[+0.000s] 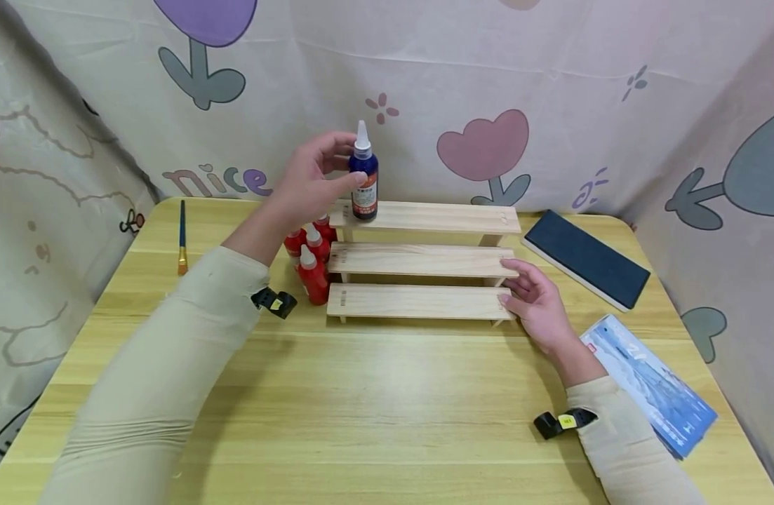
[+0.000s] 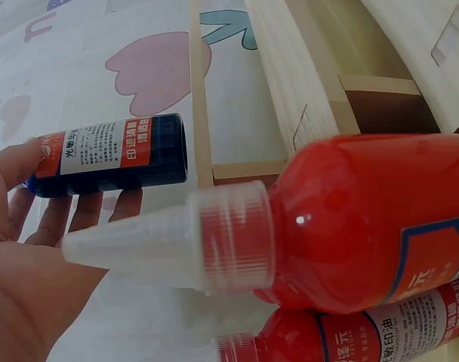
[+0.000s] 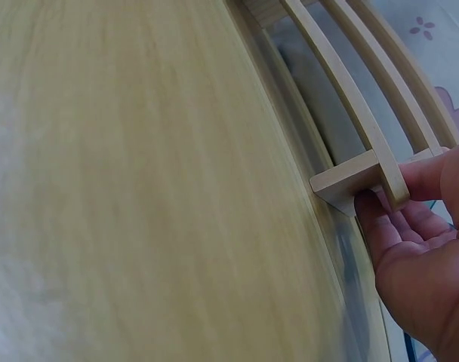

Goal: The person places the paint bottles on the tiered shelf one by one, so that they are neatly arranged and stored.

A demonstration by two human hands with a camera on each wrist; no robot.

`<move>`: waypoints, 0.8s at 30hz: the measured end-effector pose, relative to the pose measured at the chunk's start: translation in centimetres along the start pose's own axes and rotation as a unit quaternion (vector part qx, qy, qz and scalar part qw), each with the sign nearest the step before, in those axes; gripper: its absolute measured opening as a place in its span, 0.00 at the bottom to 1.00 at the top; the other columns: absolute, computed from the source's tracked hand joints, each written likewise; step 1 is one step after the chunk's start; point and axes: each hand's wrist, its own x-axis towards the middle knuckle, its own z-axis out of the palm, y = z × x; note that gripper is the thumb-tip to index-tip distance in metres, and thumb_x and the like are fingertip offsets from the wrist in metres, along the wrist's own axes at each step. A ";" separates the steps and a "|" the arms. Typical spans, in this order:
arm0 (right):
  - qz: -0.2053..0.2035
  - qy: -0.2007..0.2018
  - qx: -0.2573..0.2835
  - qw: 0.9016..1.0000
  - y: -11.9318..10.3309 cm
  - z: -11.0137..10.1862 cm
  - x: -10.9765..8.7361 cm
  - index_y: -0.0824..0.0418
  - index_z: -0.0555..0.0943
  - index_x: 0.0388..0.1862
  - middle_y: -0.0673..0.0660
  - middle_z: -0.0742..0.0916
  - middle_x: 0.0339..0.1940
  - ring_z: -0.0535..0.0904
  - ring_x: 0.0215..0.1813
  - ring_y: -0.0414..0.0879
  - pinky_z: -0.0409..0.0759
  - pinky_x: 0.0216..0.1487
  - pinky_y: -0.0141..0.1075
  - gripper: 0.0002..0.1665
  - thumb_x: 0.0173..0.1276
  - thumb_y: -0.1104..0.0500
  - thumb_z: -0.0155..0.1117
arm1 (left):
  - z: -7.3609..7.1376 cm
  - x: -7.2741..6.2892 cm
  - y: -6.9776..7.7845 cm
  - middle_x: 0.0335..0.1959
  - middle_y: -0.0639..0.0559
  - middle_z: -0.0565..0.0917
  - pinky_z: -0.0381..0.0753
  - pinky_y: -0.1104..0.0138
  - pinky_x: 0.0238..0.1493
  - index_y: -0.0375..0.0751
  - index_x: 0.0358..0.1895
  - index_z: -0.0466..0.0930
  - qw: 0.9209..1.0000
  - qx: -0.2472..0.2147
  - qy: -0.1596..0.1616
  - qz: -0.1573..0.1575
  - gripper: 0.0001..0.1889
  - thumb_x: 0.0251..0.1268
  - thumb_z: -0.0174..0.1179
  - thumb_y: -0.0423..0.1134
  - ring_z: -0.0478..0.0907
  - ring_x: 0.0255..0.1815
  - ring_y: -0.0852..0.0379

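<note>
My left hand [image 1: 314, 175] holds a dark blue dropper bottle [image 1: 364, 184] with a white pointed cap, thumb on one side and fingers behind. The bottle is upright at the left end of the top tier of a three-tier wooden rack [image 1: 418, 301]. In the left wrist view its base [image 2: 177, 148] is close to the tier's edge; I cannot tell whether they touch. With my right hand [image 1: 541, 305] I grip the rack's right end at the lower tiers; the right wrist view shows the fingers around a board end [image 3: 392, 185]. Several red bottles [image 1: 314, 277] stand against the rack's left side.
A paintbrush [image 1: 182, 238] lies at the table's far left. To the right of the rack are a dark-covered notebook [image 1: 585, 259] and a blue printed booklet [image 1: 652, 386]. A patterned cloth [image 1: 412, 63] hangs behind the wooden table [image 1: 387, 407].
</note>
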 end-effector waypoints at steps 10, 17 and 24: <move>-0.002 0.004 0.002 1.000 0.1 0.1 -0.1 0.67 0.72 0.68 0.53 0.83 0.56 0.79 0.55 0.47 0.76 0.57 0.31 0.36 0.60 0.85 0.58 | 0.1 0.1 -0.5 0.59 0.51 0.77 0.73 0.58 0.63 0.46 0.65 0.74 1.000 0.014 0.001 0.001 0.23 0.69 0.64 0.33 0.75 0.59 0.53; -0.004 0.005 0.004 1.000 0.0 0.1 -0.1 0.68 0.72 0.68 0.53 0.83 0.56 0.80 0.55 0.47 0.77 0.56 0.31 0.36 0.60 0.86 0.58 | 0.0 0.0 -0.6 0.60 0.51 0.77 0.72 0.59 0.63 0.45 0.66 0.73 1.000 0.008 0.000 0.005 0.24 0.68 0.65 0.33 0.75 0.61 0.53; -0.003 0.006 0.002 1.000 -0.2 0.3 -0.1 0.68 0.72 0.68 0.53 0.83 0.56 0.79 0.56 0.48 0.77 0.56 0.32 0.36 0.60 0.86 0.57 | -0.5 -0.7 -0.4 0.64 0.53 0.76 0.73 0.59 0.63 0.45 0.68 0.70 0.999 -0.014 0.026 0.015 0.26 0.69 0.64 0.33 0.73 0.64 0.55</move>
